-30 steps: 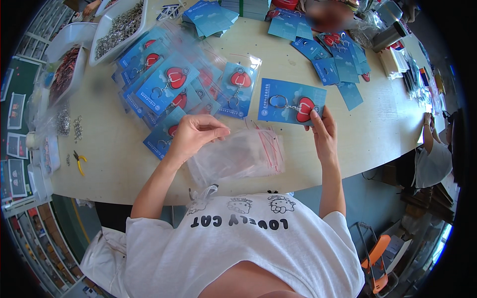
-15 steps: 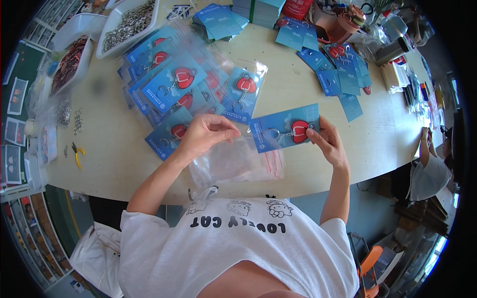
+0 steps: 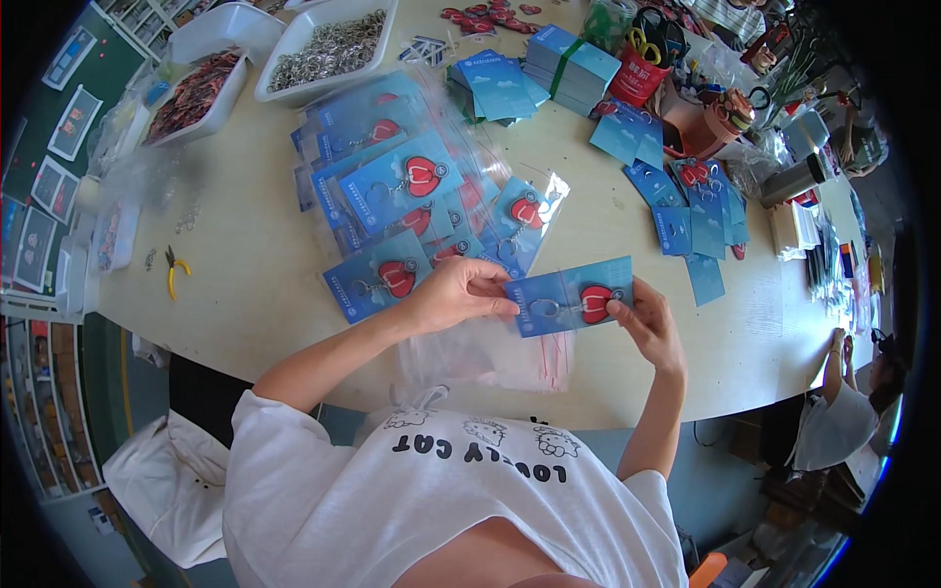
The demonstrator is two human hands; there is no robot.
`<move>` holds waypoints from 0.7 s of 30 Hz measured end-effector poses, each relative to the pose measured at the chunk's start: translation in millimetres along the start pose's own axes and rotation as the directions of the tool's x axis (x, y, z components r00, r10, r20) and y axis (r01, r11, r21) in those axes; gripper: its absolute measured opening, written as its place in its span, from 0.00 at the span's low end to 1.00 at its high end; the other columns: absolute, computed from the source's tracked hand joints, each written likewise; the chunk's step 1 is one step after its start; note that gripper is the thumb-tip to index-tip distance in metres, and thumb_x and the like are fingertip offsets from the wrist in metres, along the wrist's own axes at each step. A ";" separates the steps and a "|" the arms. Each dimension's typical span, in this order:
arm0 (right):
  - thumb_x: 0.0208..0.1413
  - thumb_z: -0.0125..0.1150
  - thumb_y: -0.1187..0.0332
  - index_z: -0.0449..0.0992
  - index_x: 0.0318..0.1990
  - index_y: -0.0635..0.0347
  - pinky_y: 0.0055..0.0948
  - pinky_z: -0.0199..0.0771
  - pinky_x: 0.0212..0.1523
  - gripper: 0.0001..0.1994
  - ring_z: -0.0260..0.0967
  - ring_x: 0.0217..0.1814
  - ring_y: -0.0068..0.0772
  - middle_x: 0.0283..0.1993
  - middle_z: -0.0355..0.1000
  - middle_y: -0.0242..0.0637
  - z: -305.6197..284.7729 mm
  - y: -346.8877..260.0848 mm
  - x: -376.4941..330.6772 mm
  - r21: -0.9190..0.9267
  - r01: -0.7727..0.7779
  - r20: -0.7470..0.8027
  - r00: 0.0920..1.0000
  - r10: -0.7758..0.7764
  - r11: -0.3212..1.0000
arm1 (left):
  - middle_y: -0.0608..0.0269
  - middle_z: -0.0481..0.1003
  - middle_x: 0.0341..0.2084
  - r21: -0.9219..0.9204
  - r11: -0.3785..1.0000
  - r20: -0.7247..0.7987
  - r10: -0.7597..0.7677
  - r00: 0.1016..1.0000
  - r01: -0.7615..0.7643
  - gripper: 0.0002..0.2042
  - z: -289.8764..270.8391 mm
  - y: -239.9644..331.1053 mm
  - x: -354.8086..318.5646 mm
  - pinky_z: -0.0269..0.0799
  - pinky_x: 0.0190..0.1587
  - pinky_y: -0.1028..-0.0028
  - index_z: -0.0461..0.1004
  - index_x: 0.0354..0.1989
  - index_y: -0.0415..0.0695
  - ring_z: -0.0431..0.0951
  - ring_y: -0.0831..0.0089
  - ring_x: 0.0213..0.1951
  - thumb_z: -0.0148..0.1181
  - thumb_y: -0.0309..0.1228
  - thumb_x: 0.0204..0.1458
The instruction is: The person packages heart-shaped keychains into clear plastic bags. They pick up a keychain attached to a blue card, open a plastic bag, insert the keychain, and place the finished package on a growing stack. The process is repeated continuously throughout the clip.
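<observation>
My right hand [image 3: 651, 321] grips the right end of a blue card [image 3: 557, 312], thumb on its front. On the card lies a red keychain charm [image 3: 595, 304] with a metal ring and chain. At the card's left end my left hand [image 3: 469, 294] is closed in a pinch on what looks like a clear zip bag; a faint reddish line crosses the card there. How far the bag covers the card is hard to make out. Below both hands lies a stack of clear zip bags [image 3: 480, 358]. Bagged keychain cards [image 3: 392, 186] are piled beyond my left hand.
Loose blue cards [image 3: 691, 220] lie at the right, and a banded card stack [image 3: 570, 73] at the back. White bins hold metal rings [image 3: 328, 49] and reddish pieces [image 3: 196, 93]. Yellow-handled pliers [image 3: 173, 274] lie left. Another person [image 3: 838, 421] sits at the far right.
My left hand has come to the card's left end. The card and my right hand are slightly lower in view. The view has shifted, so the table's things appear further right and lower.
</observation>
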State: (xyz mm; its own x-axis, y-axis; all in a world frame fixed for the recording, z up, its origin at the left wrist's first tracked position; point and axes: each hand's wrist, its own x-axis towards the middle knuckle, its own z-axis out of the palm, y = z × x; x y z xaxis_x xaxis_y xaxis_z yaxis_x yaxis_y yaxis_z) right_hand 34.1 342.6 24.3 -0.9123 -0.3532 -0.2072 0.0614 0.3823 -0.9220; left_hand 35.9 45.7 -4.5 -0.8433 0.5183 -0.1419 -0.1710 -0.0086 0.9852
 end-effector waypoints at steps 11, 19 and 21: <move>0.47 0.67 0.74 0.72 0.37 0.64 0.27 0.70 0.33 0.11 0.72 0.32 0.29 0.33 0.77 0.42 51.0 -15.6 -6.8 -0.045 0.022 -0.088 0.996 -0.026 0.999 | 0.70 0.77 0.24 0.239 0.966 0.155 -0.135 0.979 0.096 0.13 4.6 -7.7 6.9 0.63 0.27 0.82 0.78 0.40 0.34 0.66 0.90 0.25 0.67 0.29 0.49; 0.43 0.69 0.77 0.82 0.31 0.61 0.28 0.73 0.39 0.05 0.73 0.41 0.33 0.40 0.76 0.36 44.0 -14.6 -22.1 -0.153 0.240 -0.106 0.961 -0.257 0.959 | 0.65 0.79 0.28 0.100 0.994 0.168 -0.062 0.984 0.046 0.10 16.5 6.9 6.6 0.69 0.33 0.82 0.78 0.39 0.35 0.73 0.87 0.29 0.66 0.25 0.48; 0.42 0.69 0.77 0.83 0.33 0.58 0.28 0.73 0.40 0.07 0.71 0.46 0.34 0.45 0.74 0.36 46.9 -16.7 -23.7 -0.140 0.282 0.047 0.959 -0.279 0.949 | 0.65 0.80 0.31 0.202 0.979 0.239 -0.057 0.969 0.008 0.13 17.0 9.1 3.5 0.70 0.36 0.82 0.78 0.41 0.36 0.74 0.86 0.33 0.67 0.25 0.47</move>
State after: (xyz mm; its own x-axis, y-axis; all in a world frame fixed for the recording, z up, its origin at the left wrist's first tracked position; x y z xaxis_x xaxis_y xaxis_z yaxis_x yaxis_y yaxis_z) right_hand 73.7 304.5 29.2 -0.8732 -0.4855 0.0426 -0.2561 0.3825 -0.8877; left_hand 40.0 61.9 5.6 -0.6860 0.7073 -0.1707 -0.0712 0.1682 0.9832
